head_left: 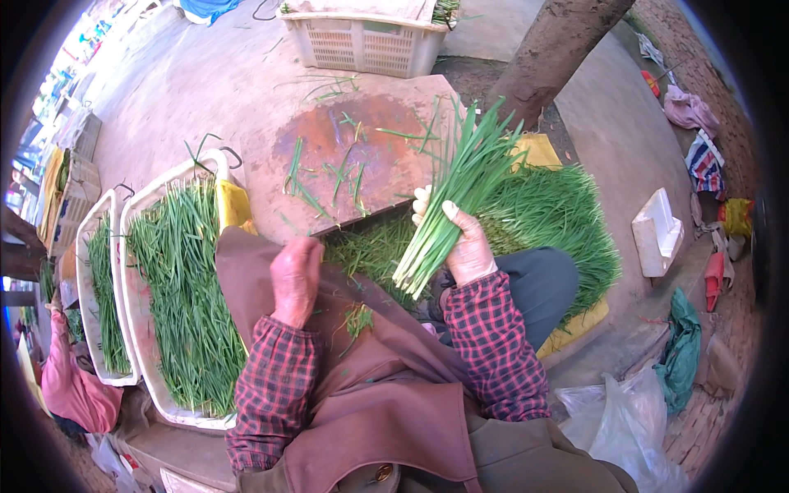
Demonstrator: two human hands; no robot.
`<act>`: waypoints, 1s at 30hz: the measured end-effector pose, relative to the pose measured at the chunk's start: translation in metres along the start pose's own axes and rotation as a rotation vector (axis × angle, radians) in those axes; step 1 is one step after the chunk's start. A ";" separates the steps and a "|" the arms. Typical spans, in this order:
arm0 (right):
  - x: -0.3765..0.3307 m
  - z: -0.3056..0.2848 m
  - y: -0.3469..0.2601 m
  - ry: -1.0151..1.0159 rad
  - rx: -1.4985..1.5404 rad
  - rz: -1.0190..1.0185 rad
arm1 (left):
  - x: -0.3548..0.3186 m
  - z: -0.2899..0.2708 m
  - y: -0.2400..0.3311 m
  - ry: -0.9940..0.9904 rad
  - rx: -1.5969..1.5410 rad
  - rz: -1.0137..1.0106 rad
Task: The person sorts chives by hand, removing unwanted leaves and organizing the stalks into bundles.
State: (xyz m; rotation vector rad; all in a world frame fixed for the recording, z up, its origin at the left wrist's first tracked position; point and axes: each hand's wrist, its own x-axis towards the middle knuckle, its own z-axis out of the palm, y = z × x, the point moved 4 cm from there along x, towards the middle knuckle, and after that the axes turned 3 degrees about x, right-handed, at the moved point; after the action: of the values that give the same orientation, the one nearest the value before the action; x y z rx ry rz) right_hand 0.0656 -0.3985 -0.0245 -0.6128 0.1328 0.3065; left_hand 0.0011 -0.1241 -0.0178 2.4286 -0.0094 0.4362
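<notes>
A bunch of long green chives [472,181] is clamped in the right hand [468,244], with fingers and thumb wrapped around the stalks; it is held aslant above the ground in front of the lap, with the pale ends turned to the lower left and the leaf tips to the upper right. The left hand [296,279] is held well apart from it, curled and blurred over a brown apron [394,427]; whether anything is gripped in it cannot be told. Green scraps [358,320] are scattered on the apron, and more are strewn over a low, reddish-stained board [394,135]. Beside the right knee, cut green stalks [567,214] are heaped on yellow sheeting [538,150]. On the left, green stalks are also laid in a wide white tray [140,308] and a narrower tray [119,379]. Beyond the board, a pale slatted crate [362,45] is seen near a tree trunk [559,57].
</notes>
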 end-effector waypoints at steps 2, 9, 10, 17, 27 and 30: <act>-0.003 0.009 0.007 -0.040 -0.020 0.040 | -0.006 0.037 -0.003 -0.390 -0.050 0.065; -0.014 0.033 0.028 -0.056 -0.121 0.155 | -0.005 0.051 -0.017 -0.422 -0.059 -0.273; -0.014 0.034 0.032 -0.066 -0.143 0.171 | -0.005 0.052 -0.023 -0.204 -0.057 0.027; -0.020 0.048 0.053 -0.053 -0.139 0.249 | 0.006 0.016 0.018 -0.410 -0.437 -0.245; -0.029 0.072 0.100 -0.063 -0.258 0.183 | -0.018 0.006 0.034 -0.673 -1.297 -0.682; -0.045 0.073 0.107 -0.027 -0.603 0.290 | -0.026 -0.004 0.043 -0.733 -1.277 -0.612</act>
State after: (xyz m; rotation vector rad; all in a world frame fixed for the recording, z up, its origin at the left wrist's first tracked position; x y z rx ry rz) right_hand -0.0087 -0.2839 -0.0137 -1.1897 0.1025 0.6460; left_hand -0.0300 -0.1581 0.0034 1.1024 0.1035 -0.6028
